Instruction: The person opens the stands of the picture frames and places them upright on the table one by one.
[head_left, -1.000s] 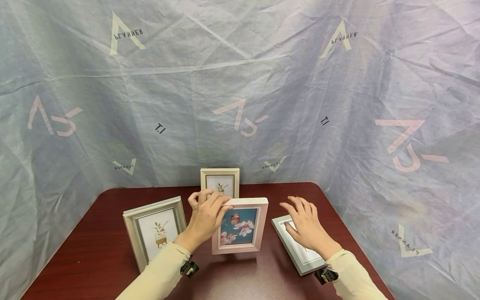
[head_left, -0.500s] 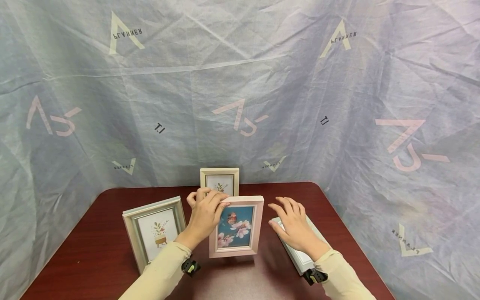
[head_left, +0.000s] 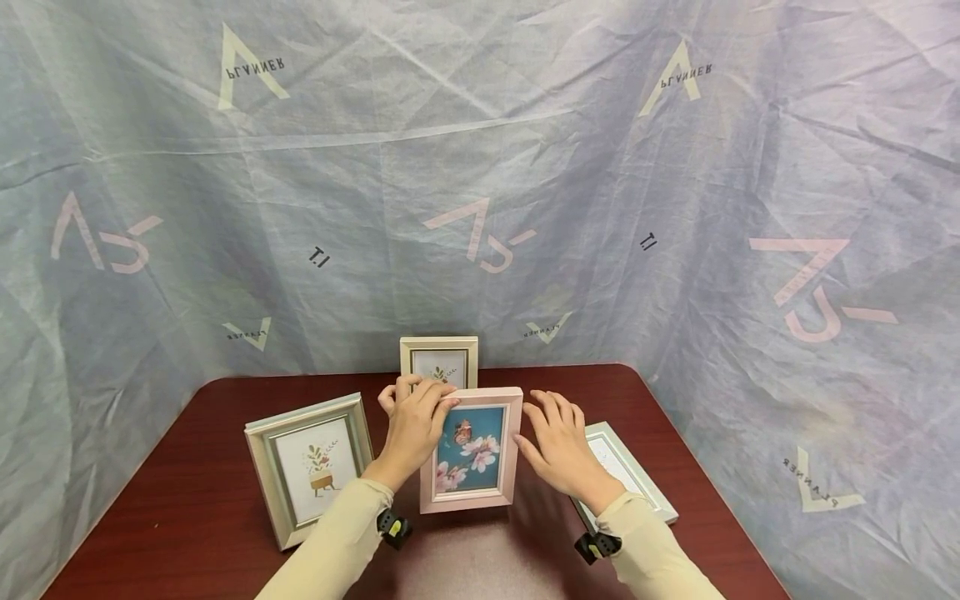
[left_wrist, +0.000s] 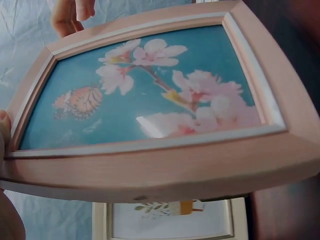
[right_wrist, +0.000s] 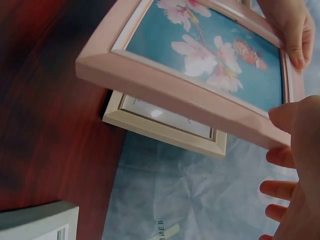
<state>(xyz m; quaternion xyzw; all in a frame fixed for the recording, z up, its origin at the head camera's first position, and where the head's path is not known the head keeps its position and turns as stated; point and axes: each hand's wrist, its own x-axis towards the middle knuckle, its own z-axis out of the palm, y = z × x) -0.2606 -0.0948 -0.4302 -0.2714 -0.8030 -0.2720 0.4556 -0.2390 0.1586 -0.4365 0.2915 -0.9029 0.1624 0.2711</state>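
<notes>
Pink picture frame, portrait way up, stood near the middle of the dark red wood-grain table, face toward the head camera. Behind its glazing: a teal print of a butterfly and pale pink blossoms. Whether the frame's lower edge touched the table could not be told.

Left hand: clamped on the frame's upper left corner, thumb on the front, other fingers over the top edge. Right hand: at the frame's right edge, fingers apart and loosely bent, thumb tip level with the border. The right wrist view put thumb and index finger at the edge; firm contact could not be confirmed.

Cream picture frame stood behind, near the grey printed backdrop, partly hidden by the left hand and pink frame. Champagne-coloured picture frame with a potted-plant print stood tilted back at left. Pale grey-green picture frame lay flat at right, partly covered by the right hand and forearm.
</notes>
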